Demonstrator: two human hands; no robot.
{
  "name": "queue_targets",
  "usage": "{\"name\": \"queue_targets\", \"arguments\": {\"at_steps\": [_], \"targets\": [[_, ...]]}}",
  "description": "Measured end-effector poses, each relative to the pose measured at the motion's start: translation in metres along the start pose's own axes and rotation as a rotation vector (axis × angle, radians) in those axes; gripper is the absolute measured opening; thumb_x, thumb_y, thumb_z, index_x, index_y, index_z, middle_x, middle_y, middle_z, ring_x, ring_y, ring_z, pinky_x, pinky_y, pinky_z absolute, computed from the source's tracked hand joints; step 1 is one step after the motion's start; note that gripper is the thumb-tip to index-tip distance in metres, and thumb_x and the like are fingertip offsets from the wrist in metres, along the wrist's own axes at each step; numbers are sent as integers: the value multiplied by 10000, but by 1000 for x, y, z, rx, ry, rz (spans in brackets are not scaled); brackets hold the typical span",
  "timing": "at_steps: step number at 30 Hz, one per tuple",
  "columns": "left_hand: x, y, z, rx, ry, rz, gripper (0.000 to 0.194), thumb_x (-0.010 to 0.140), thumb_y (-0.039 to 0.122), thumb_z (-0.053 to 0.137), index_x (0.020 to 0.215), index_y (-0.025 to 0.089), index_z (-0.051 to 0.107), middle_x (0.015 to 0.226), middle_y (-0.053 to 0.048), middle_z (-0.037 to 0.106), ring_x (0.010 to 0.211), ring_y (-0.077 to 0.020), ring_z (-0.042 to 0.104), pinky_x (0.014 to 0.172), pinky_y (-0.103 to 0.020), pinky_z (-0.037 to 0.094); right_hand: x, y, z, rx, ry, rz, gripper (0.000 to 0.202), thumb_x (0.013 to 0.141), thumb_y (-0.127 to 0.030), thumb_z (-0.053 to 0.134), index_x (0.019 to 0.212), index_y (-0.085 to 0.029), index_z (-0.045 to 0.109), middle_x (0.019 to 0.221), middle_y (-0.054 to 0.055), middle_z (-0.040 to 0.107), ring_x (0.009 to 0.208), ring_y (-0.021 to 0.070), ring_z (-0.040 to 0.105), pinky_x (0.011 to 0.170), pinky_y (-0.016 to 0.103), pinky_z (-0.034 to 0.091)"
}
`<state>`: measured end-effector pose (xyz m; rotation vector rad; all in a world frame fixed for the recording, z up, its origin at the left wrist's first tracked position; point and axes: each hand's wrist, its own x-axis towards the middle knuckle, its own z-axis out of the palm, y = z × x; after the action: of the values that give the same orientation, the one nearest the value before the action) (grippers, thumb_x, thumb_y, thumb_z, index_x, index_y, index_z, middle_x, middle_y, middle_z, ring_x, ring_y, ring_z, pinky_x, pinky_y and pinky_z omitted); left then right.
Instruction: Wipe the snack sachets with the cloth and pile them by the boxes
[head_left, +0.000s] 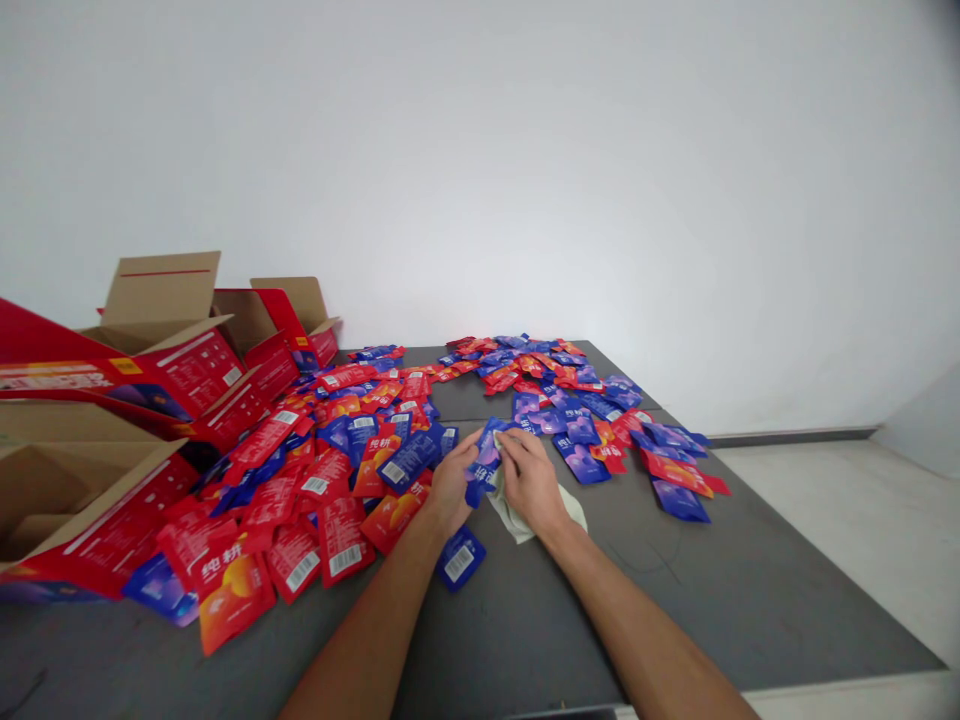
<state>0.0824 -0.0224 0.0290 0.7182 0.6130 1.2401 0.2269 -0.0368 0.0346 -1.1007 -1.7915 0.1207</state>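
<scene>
My left hand [454, 478] is closed on the left side of a blue packet [485, 462] with white print, held just above the table. A pale greenish-white cloth [573, 508] hangs from my right hand [529, 480], whose fingers are closed on it and press it against the packet's right side. Part of the cloth lies on the table under that hand. Below my left wrist lies another blue packet [460, 558], its barcode label facing up. A red and orange packet [395, 514] rests just left of my left forearm.
Red and blue packets [330, 470] form a big heap on the left. More packets [525, 362] lie at the back and along the right of the grey table [750, 600]. Open red cardboard boxes [112, 520] stand at the left. Behind is a white wall [525, 180].
</scene>
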Motion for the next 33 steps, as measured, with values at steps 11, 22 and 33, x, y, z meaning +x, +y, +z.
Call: {"name": "queue_targets", "arguments": {"at_steps": [11, 22, 33], "targets": [[-2, 1, 5, 22, -39, 30, 504, 799, 268, 654, 1295, 191, 610, 1162, -99, 701, 1033, -232, 664, 914, -344, 501, -5, -16, 3, -1, -175, -92, 388, 938, -133, 445, 1255, -237, 643, 1238, 88, 619, 1135, 238, 553, 998, 411, 478], [2, 0, 5, 110, 102, 219, 440, 770, 262, 638, 1203, 190, 671, 1177, -85, 702, 1068, -228, 653, 948, -349, 480, -6, -11, 5, -114, -125, 13, 370, 888, -97, 457, 1170, -198, 673, 1170, 111, 633, 1125, 239, 562, 1003, 384, 481], [-26, 33, -12, 819, 339, 527, 468, 703, 141, 671, 1164, 213, 704, 1248, -105, 658, 1234, -295, 544, 1126, -437, 325, -9, -38, -7, -393, -373, -29, 346, 793, -50, 538, 1046, -215, 707, 1071, 91, 650, 1014, 230, 590, 811, 288, 500]]}}
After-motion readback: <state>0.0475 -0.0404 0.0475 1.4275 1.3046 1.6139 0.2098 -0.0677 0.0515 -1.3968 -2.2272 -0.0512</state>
